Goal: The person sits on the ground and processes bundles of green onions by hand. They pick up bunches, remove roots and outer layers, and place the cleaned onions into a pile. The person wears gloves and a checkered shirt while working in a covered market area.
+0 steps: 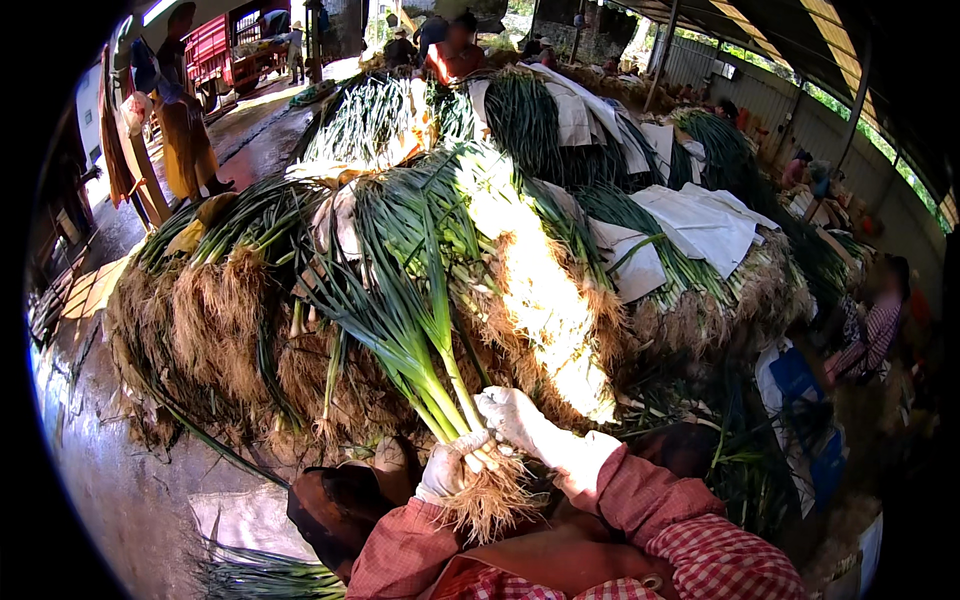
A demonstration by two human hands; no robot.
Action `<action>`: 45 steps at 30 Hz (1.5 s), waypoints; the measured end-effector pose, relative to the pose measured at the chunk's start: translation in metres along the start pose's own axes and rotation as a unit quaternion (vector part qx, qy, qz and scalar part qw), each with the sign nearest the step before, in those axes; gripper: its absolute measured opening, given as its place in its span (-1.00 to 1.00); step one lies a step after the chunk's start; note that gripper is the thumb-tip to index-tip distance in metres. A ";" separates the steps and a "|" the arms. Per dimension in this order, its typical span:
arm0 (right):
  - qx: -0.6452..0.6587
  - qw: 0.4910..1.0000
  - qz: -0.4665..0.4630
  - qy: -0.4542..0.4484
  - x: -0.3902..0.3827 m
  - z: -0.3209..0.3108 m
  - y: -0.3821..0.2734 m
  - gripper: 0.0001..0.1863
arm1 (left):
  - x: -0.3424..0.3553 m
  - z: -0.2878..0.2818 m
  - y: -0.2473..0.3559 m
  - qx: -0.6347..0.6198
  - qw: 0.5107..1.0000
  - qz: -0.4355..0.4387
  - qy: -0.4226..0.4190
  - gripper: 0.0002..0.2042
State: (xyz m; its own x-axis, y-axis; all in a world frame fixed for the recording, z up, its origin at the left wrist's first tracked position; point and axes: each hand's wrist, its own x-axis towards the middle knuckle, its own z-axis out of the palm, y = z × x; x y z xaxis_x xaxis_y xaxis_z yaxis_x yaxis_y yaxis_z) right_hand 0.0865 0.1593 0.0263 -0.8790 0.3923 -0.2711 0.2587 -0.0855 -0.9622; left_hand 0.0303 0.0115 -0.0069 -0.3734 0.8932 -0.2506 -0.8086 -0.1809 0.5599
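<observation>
A bunch of long green leeks [435, 390], with pale stems and dangling brown roots [485, 500], leans away from me toward the piled leeks. My left hand [440, 470], in a pale glove, is closed around the stems just above the roots. My right hand [515, 420], also gloved, has its fingers curled at the right side of the same stems, seemingly pinching a stalk. Directly behind the bunch rises a heap of leeks [220, 310] with the roots facing me, part of it in bright sun.
White sheets [690, 225] cover parts of the heaps. Loose leeks [275, 580] lie low at left. Other people [860, 330], [455, 60] are at right and behind the piles; a person in a yellow apron [190, 150] stands left, near a red truck [210, 55].
</observation>
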 end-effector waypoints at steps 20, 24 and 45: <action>-0.033 0.979 -0.191 0.070 0.080 -0.127 -0.108 -0.73 | 0.008 0.027 0.047 -0.109 0.990 0.087 0.010 -0.71; 0.216 0.963 -0.136 -0.083 0.069 -0.095 -0.058 -0.74 | 0.009 0.023 0.050 -0.106 0.987 0.114 0.034 -0.69; -0.052 0.994 0.065 -0.077 -0.028 -0.080 0.060 -0.54 | -0.007 0.025 0.033 -0.112 0.991 0.074 -0.024 -0.71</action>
State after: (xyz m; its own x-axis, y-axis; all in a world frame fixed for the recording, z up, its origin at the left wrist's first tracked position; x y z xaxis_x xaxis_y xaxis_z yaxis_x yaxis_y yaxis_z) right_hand 0.1590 0.2168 -0.0214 -0.8844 0.2388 -0.4009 0.4063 -0.0286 -0.9133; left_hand 0.0177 0.0095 0.0332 -0.4769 0.8680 -0.1383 -0.8299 -0.3929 0.3961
